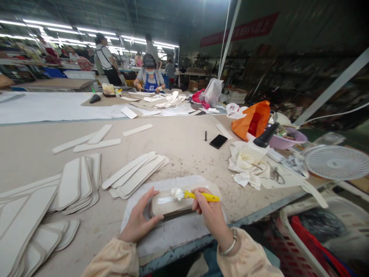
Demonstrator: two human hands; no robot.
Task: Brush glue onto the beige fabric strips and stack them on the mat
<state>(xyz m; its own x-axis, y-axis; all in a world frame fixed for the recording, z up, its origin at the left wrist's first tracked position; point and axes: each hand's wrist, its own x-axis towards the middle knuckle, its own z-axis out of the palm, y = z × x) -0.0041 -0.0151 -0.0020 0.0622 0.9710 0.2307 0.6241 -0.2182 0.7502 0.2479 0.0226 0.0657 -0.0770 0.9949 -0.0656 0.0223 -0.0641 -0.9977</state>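
My right hand (pixel 208 209) is closed round the yellow handle of a brush (pixel 206 196). White paste covers the brush's head, which rests on or just above the top board of a small stack of pale, rounded boards (pixel 170 207). A wet, shiny streak shows on that board. My left hand (pixel 142 214) grips the left end of this stack, thumb along the near edge and fingers at the far side. Under the stack lies a white sheet (pixel 134 204). Fanned white strips (pixel 138 173) lie just beyond my left hand.
Piles of larger white pieces (pixel 25 223) cover the table's left side. To the right are a phone (pixel 218 141), a white jug (pixel 253 151), an orange bag (pixel 253 119), a purple basin (pixel 285 141) and a fan cover (pixel 337 162). A person (pixel 150 79) works across the table.
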